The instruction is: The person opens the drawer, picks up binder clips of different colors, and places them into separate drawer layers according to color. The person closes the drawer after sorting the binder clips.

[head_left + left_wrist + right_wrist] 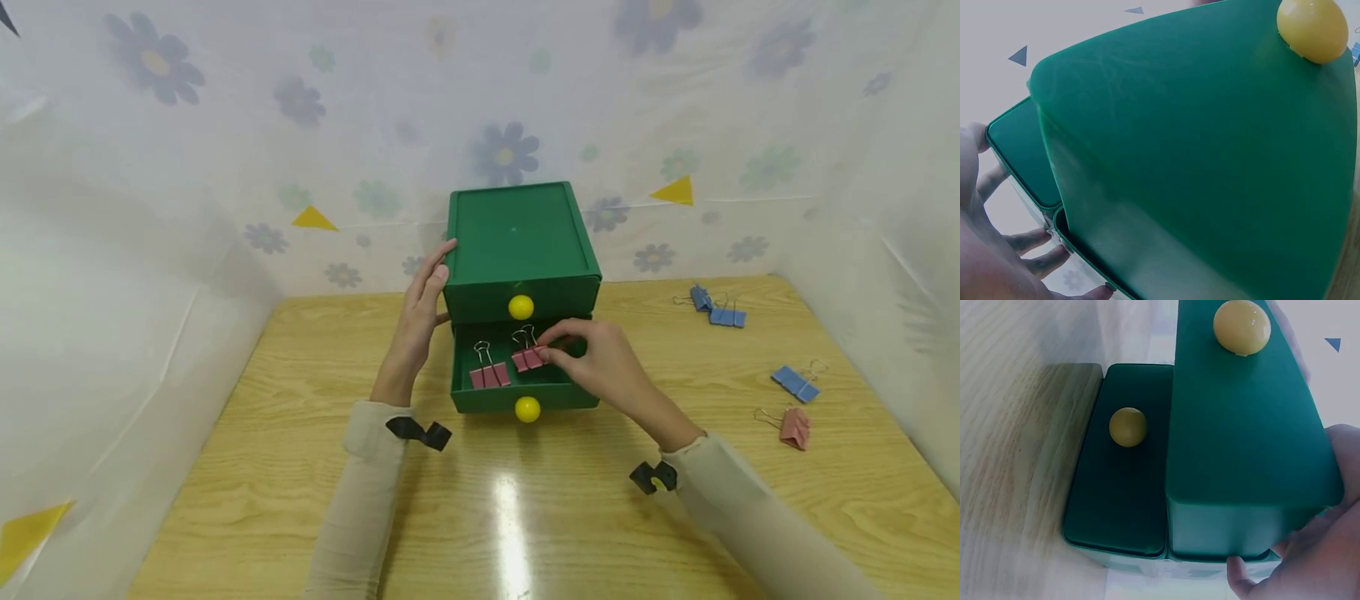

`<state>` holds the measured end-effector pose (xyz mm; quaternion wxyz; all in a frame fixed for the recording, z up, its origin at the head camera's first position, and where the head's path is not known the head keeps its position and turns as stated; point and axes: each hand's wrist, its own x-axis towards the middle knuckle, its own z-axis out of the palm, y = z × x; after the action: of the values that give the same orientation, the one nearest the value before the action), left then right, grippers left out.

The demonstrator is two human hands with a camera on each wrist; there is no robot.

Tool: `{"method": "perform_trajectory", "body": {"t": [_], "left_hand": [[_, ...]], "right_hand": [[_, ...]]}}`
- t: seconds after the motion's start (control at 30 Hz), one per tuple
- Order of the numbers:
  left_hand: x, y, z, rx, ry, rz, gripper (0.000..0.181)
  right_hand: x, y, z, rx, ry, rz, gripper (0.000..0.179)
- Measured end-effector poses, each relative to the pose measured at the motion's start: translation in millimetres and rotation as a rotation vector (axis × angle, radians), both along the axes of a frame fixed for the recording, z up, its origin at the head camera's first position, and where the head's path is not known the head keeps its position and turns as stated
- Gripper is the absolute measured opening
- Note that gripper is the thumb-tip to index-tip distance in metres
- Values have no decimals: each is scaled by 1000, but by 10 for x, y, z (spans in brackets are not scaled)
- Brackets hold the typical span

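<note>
A green drawer cabinet (517, 233) with yellow knobs stands on the table, a drawer (480, 400) pulled out below its top one. My left hand (417, 321) rests on the cabinet's left side with its fingers extended; the left wrist view shows fingertips (1057, 257) along the side edge. Inside the open drawer, a pink binder clip (490, 376) lies at the left. Thumb and forefinger of my right hand (600, 358) pinch another pink binder clip (528, 359) over the drawer's middle. In the right wrist view, the drawer front hides this clip.
On the right of the table lie two blue binder clips (727, 317) close together, another blue clip (797, 383) and a pink one (795, 428). A closed bottom drawer (1119, 487) sits under the open one. A flowered sheet (375, 125) hangs behind the table.
</note>
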<state>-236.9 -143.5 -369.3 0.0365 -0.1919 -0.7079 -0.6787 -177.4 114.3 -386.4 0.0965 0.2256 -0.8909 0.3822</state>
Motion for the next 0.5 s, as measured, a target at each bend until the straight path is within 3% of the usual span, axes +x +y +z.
{"method": "perform_trajectory", "body": {"t": [0.13, 0.3, 0.5], "left_hand": [[-40, -7, -39, 4, -6, -4, 45], [49, 1, 65, 2, -6, -19, 45], [-42, -13, -47, 7, 8, -12, 44]], "right_hand": [[-44, -38, 16, 60, -10, -25, 7], [-78, -73, 15, 99, -25, -49, 6], [-87, -102, 27, 159, -45, -56, 4]]}}
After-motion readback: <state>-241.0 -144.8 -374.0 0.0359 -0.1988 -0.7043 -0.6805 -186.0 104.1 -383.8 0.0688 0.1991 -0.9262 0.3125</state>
